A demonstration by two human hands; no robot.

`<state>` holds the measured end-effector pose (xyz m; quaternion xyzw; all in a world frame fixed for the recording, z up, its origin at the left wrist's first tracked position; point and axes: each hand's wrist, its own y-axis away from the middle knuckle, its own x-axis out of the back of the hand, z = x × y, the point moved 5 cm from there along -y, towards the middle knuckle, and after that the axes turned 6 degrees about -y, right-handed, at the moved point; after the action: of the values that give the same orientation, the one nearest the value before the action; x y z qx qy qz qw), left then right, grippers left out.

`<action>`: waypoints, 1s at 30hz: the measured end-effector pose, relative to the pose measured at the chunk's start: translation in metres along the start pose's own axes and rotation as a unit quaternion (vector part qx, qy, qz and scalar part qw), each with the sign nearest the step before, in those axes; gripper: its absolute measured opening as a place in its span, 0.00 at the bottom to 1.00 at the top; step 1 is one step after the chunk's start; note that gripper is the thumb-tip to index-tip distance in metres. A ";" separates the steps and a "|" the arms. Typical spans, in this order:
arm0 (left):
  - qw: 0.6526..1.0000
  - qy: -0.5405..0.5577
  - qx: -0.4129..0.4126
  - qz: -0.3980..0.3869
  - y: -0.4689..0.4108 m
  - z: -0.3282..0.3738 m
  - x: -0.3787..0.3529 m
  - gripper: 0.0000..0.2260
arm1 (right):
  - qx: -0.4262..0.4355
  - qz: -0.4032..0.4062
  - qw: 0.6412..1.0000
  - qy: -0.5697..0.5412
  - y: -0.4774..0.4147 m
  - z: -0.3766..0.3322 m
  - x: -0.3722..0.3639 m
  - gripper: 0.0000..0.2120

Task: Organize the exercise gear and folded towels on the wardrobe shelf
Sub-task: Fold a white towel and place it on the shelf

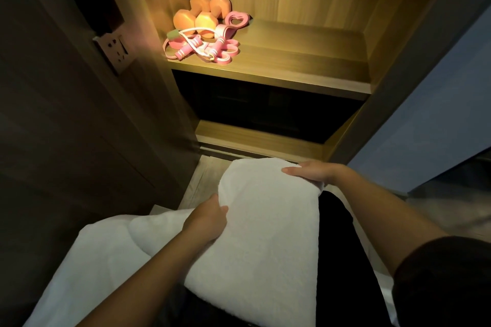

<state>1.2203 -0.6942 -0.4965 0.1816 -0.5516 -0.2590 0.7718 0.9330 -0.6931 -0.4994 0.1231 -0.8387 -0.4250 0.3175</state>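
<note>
A white folded towel lies low in front of me, over my lap. My left hand grips its left edge and my right hand holds its far right corner. A second white towel lies under and to the left of it. Up on the lit wooden wardrobe shelf, at its left end, stand two orange dumbbells. In front of them lies a pink skipping rope tangled with a pink resistance band, and a pink heart-shaped grip lies to their right.
A dark lower compartment opens under the shelf, above a wooden bottom ledge. A wall socket sits on the dark panel at the left. A blue wall rises at the right beyond the wardrobe's side.
</note>
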 end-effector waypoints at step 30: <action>0.968 -0.037 -0.147 0.200 0.000 0.034 0.015 0.29 | 0.114 0.227 0.967 0.001 0.090 0.064 0.022 0.40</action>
<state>1.1921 -0.7034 -0.4738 -0.0582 -0.5606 -0.1841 0.8052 0.8813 -0.6078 -0.4467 -0.0344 -0.8876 -0.2431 0.3898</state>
